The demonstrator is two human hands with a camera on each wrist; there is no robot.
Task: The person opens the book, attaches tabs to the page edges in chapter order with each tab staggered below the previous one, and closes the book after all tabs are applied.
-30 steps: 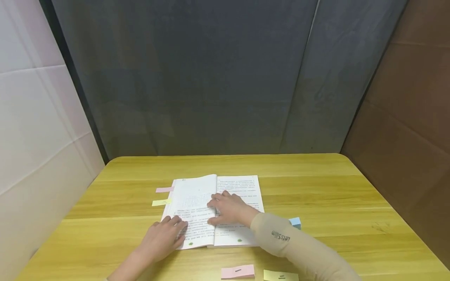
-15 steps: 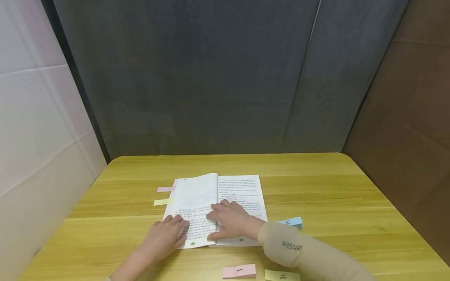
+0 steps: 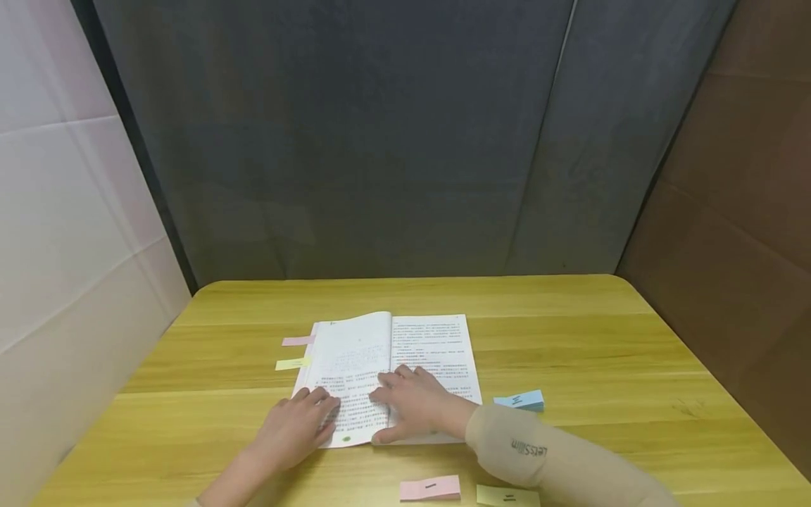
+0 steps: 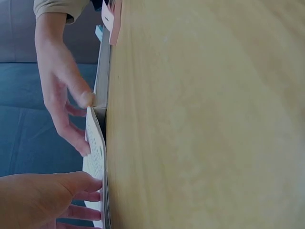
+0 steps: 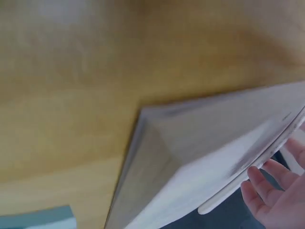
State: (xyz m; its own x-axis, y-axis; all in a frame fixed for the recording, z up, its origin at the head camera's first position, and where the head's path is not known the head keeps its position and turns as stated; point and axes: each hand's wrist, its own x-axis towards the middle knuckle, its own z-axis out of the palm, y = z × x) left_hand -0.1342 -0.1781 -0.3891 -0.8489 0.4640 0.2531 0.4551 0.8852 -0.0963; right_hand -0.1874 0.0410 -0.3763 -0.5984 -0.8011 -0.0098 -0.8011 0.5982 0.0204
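Observation:
An open book lies on the table, its left page curving up toward the spine. My left hand rests on the lower left page with its fingers extended. Across the gutter, my right hand presses with spread fingers, the thumb close to the book's near edge. In the left wrist view, my right hand has its thumb at the spine. The right wrist view shows fingers against the raised page. A pink tab and a yellow tab stick out from the book's left side.
In front of the book lie a pink sticky-note pad and a yellow pad, both marked with dark strokes. A blue pad sits right of the book, close to the right sleeve. Dark fabric hangs behind the table.
My right hand has slid along the gutter toward the book's near edge, still on the pages. Its sleeve has shifted, uncovering more of the blue pad. My left hand stays in place.

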